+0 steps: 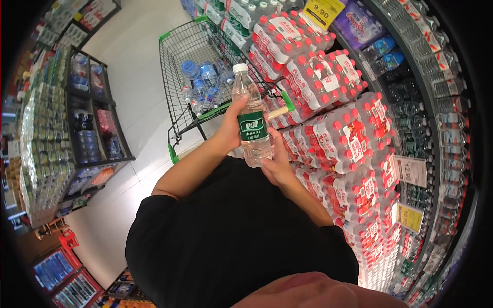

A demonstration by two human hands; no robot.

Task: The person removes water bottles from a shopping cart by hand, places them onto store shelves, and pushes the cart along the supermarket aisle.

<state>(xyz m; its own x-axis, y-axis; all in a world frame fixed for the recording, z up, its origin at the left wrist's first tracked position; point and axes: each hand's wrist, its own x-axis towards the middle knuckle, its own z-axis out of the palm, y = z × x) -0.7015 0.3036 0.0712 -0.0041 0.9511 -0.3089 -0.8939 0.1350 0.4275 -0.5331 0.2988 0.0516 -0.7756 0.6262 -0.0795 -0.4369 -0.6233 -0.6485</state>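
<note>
Before my chest, a clear plastic water bottle (pixel 247 96) with a white cap and a green label stands nearly upright, its cap end leaning slightly to the left. My left hand (pixel 232 125) wraps its left side, with the thumb across the upper part. My right hand (pixel 278 159) grips the lower right side near the base. Liquid shows through the clear plastic, and the cap is on. Just beyond the hands is a wire shopping cart (pixel 173 69) with green corners. Several blue-labelled plastic bottles (pixel 208 73) lie inside it.
Shrink-wrapped packs of red-capped bottles (pixel 323 142) are stacked close on my right. Behind them runs a shelf of bottles (pixel 410 127) with price signs (pixel 410 171). A stocked display rack (pixel 90 115) stands left across the pale tiled floor (pixel 134 100).
</note>
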